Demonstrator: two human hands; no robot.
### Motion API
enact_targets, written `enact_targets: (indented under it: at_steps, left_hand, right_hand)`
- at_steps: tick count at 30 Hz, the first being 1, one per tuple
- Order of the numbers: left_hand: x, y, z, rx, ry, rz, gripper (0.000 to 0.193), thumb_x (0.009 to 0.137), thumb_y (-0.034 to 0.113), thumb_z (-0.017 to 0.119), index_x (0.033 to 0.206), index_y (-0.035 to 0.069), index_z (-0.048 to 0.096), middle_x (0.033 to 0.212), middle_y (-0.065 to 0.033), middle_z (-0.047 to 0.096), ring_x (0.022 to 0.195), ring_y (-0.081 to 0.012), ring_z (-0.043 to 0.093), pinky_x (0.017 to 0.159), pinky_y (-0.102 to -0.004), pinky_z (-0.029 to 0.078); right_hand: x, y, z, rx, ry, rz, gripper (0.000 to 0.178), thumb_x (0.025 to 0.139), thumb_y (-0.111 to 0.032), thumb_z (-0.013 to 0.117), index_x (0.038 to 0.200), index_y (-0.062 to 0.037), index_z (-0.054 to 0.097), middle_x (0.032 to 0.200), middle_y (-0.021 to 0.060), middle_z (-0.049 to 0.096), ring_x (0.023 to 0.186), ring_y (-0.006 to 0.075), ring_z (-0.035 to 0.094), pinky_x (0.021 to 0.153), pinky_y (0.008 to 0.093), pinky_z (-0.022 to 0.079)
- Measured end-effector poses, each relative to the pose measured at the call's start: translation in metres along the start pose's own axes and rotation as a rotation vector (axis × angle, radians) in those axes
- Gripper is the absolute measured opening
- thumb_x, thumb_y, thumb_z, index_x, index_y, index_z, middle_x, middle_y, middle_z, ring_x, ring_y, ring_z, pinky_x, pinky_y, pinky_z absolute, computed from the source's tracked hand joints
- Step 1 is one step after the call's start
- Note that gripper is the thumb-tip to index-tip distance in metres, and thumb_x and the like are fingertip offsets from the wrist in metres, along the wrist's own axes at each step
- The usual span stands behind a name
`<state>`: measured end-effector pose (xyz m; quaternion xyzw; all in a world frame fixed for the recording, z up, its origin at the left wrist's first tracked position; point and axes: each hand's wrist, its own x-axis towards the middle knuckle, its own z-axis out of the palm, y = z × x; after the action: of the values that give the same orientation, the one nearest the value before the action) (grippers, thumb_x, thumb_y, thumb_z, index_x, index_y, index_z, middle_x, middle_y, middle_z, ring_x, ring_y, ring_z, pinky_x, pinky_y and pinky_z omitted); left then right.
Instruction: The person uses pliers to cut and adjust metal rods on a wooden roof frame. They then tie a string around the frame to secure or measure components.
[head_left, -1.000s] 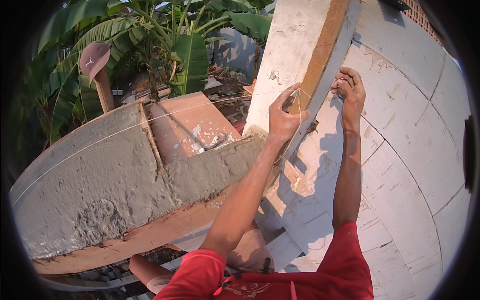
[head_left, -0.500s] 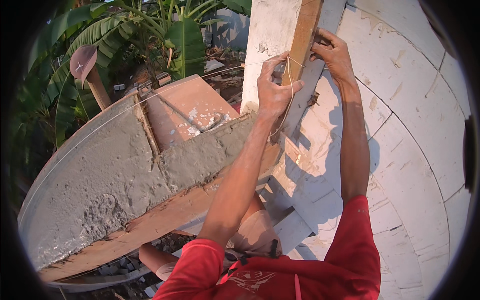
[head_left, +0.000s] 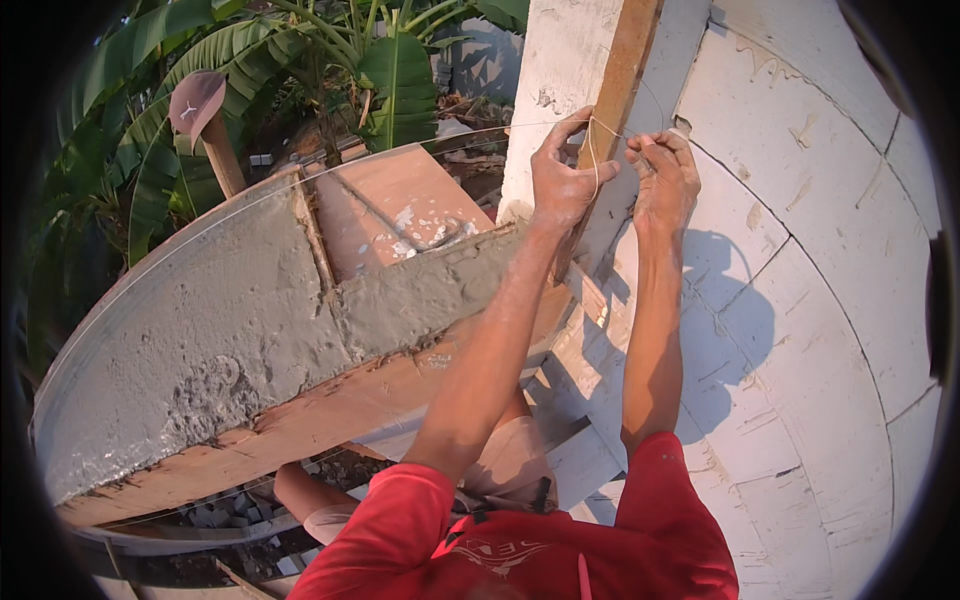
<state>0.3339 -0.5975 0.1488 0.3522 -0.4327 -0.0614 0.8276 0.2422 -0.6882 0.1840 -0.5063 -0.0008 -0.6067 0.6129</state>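
**Both hands working a thin string at an upright wooden batten**

A white block wall [head_left: 800, 300] is filling the right side of the view, its pale blocks lined by thin mortar joints and carrying the shadow of the arms. To the left, a long timber formwork trough [head_left: 330, 410] is running across the picture, and it is holding a bed of wet grey concrete [head_left: 200, 330], rough and pitted near its lower end, with bare reddish board [head_left: 400, 205] showing at its far end. Behind the trough, banana plants [head_left: 390, 70] are standing in sunlight, and a cap [head_left: 195, 100] is hanging on top of a wooden post [head_left: 222, 155].

A wooden batten [head_left: 625, 70] is standing upright against a white column [head_left: 560, 60] where trough and wall meet. A thin light-coloured string [head_left: 597, 150] is looping down in front of the batten and also stretching away leftward over the trough.

The left hand [head_left: 562, 175] is pressing against the batten, its thumb and fingers pinched together on the string. The right hand [head_left: 662, 180] is just beside it, fingertips closed on the same string, on the wall side of the batten. Both forearms are reaching up from red sleeves [head_left: 660, 490].
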Motion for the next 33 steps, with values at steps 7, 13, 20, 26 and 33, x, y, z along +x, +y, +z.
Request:
enact_targets:
  at_steps: [7,13,20,26,33]
  left_hand:
    - [-0.002,0.007,-0.002,-0.023,0.034,0.026,0.079,0.067,0.007,0.090,0.140,0.002,0.061,0.125,-0.0110,0.068,0.108,-0.0176,0.065,0.093,-0.0311,0.054]
    - [-0.005,0.006,-0.002,0.003,0.063,0.108,0.079,0.062,0.004,0.080,0.139,0.000,0.061,0.126,-0.0122,0.069,0.117,-0.0197,0.064,0.103,-0.0311,0.049]
    - [-0.004,0.010,-0.004,-0.013,0.075,0.096,0.073,0.063,0.005,0.081,0.134,0.000,0.064,0.124,-0.0103,0.070,0.110,-0.0165,0.065,0.098,-0.0306,0.051]
    - [-0.003,0.004,-0.002,-0.019,0.044,-0.022,0.072,0.066,0.007,0.086,0.134,0.000,0.063,0.119,-0.0109,0.070,0.104,-0.0168,0.066,0.091,-0.0318,0.053]
    - [-0.006,0.001,0.004,0.060,0.093,0.034,0.078,0.068,0.007,0.087,0.140,0.001,0.057,0.129,-0.0119,0.065,0.115,-0.0202,0.061,0.103,-0.0357,0.048]
  right_hand:
    - [-0.021,-0.024,0.006,-0.514,-0.448,-0.541,0.008,0.089,0.006,0.067,0.096,0.0018,0.066,0.101,0.0081,0.064,0.097,0.0174,0.061,0.088,0.0310,0.050]
    - [-0.008,-0.057,0.014,-0.659,-0.406,-0.145,0.017,0.099,-0.013,0.066,0.108,-0.0008,0.074,0.102,0.0051,0.067,0.094,0.0146,0.061,0.086,0.0307,0.050]
    - [-0.028,-0.087,0.045,-1.101,-0.759,-0.656,0.016,0.094,-0.005,0.069,0.107,-0.0012,0.077,0.094,0.0095,0.072,0.088,0.0214,0.066,0.084,0.0329,0.051]
    - [0.048,-0.085,0.123,-1.513,-1.228,-0.918,0.015,0.080,-0.006,0.077,0.094,0.0002,0.077,0.086,0.0170,0.071,0.083,0.0336,0.067,0.079,0.0414,0.052]
    - [0.107,-0.041,0.151,-1.480,-1.801,-0.714,0.009,0.063,0.002,0.079,0.069,-0.0012,0.073,0.070,0.0139,0.067,0.065,0.0277,0.064,0.061,0.0386,0.052]
